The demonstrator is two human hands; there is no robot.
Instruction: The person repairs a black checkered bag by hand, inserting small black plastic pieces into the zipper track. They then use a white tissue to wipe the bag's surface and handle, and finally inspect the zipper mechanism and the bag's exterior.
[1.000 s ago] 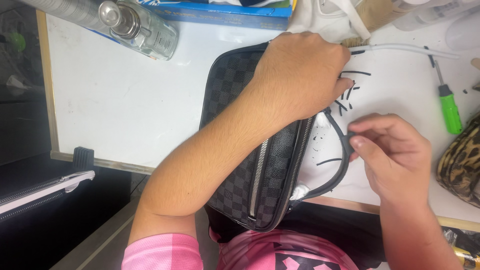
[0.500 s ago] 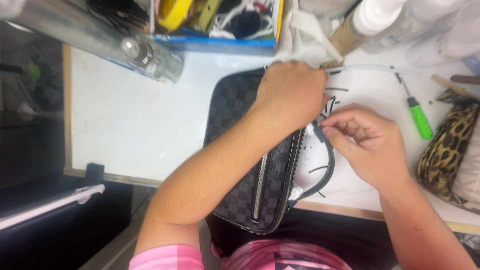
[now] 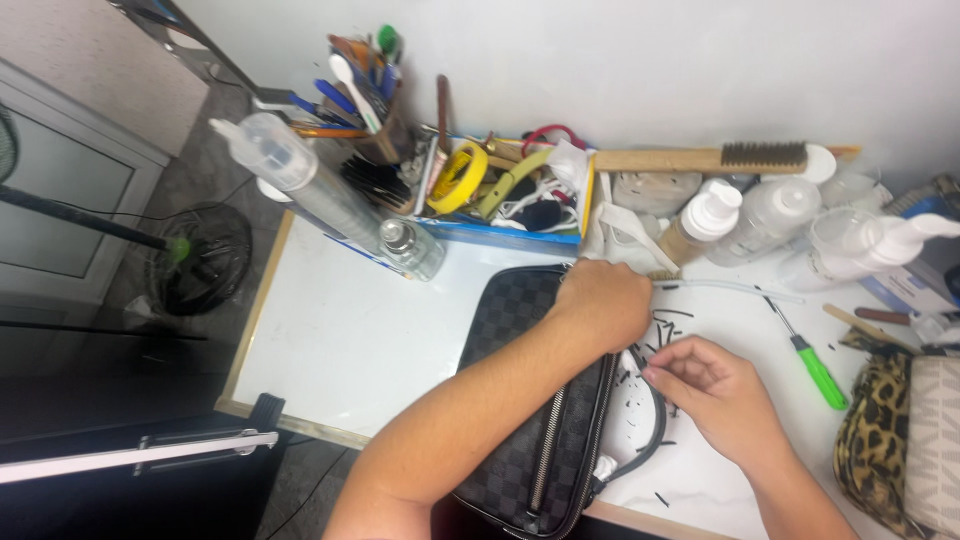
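Note:
A black checkered pouch point(image 3: 520, 400) with a zipper lies on the white tabletop point(image 3: 360, 340). My left hand point(image 3: 600, 300) is closed over its upper right corner. My right hand point(image 3: 715, 390) pinches the pouch's thin black strap point(image 3: 650, 440), which loops out from the right side. Several short black strap scraps point(image 3: 668, 330) lie scattered between both hands.
A green-handled screwdriver point(image 3: 815, 365) lies to the right. A leopard-print bag point(image 3: 895, 440) sits at the right edge. Plastic bottles point(image 3: 770, 215), a wire brush point(image 3: 720, 157), a tool cup point(image 3: 370, 110) and a blue tray with yellow tape point(image 3: 460, 180) line the back.
The view has tilted up and pulled back, so the back wall and supplies now show. Both hands stay on the pouch and strap, with the right hand slightly lower.

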